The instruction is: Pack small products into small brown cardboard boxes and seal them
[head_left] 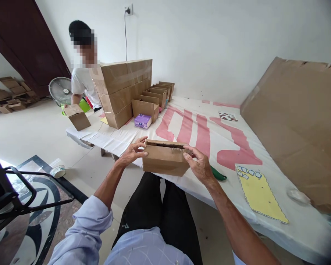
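Note:
A small brown cardboard box (165,161) is between my two hands at the near edge of the table, with a dark gap along its top between the flaps. My left hand (132,151) grips its left end, thumb on the near side and fingers toward the top. At the right end, my right hand (199,165) has its thumb and fingers pinched on the top corner. Close to my right wrist lies a dark green object (218,174), partly hidden by the arm. What is inside the box cannot be seen.
Taped cartons (118,94) are stacked at the table's left, beside a row of open boxes (145,107) and a purple tissue pack (142,121). Across the table, a co-worker (84,82) touches another box (77,117). A large cardboard sheet (298,132) and yellow card (260,193) are right.

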`<state>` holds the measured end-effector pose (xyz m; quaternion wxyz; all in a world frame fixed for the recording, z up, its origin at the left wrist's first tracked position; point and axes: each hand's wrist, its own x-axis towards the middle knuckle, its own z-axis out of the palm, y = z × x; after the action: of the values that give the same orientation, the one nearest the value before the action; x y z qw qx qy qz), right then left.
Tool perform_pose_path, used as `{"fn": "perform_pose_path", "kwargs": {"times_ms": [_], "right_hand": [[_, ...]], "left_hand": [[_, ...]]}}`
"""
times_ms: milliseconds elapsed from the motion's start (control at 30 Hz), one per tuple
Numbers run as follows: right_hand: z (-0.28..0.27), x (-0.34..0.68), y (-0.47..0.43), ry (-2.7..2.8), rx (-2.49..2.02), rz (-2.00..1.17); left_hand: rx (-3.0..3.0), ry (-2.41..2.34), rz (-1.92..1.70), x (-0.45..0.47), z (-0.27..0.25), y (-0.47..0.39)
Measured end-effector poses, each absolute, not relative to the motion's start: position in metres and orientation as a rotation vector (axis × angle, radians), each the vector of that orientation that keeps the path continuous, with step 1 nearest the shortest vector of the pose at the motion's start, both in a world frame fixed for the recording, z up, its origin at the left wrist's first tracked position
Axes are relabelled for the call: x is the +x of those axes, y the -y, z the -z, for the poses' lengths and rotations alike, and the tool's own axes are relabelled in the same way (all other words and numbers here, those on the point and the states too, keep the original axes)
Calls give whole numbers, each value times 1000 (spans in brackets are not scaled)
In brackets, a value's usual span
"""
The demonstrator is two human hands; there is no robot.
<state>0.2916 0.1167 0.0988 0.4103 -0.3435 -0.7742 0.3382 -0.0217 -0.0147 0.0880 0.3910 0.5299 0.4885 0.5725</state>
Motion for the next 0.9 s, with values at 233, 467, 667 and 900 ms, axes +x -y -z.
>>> {"fn": "perform_pose_path", "kwargs": {"times_ms": [233, 467, 667, 900], "right_hand": [[-95, 292, -110, 1909, -884, -945], [-88, 293, -110, 1839, -808, -1032], [-89, 293, -107, 1775, -793, -1124], [-91, 291, -103, 1712, -793, -1170]], "left_hand": [[1208, -1341, -1591, -11, -90, 5], [983, -1289, -1682, -9, -80, -10], [1189, -1500, -1652, -10, -81, -6], [1718, -2019, -1715, 1, -92, -2]]}}
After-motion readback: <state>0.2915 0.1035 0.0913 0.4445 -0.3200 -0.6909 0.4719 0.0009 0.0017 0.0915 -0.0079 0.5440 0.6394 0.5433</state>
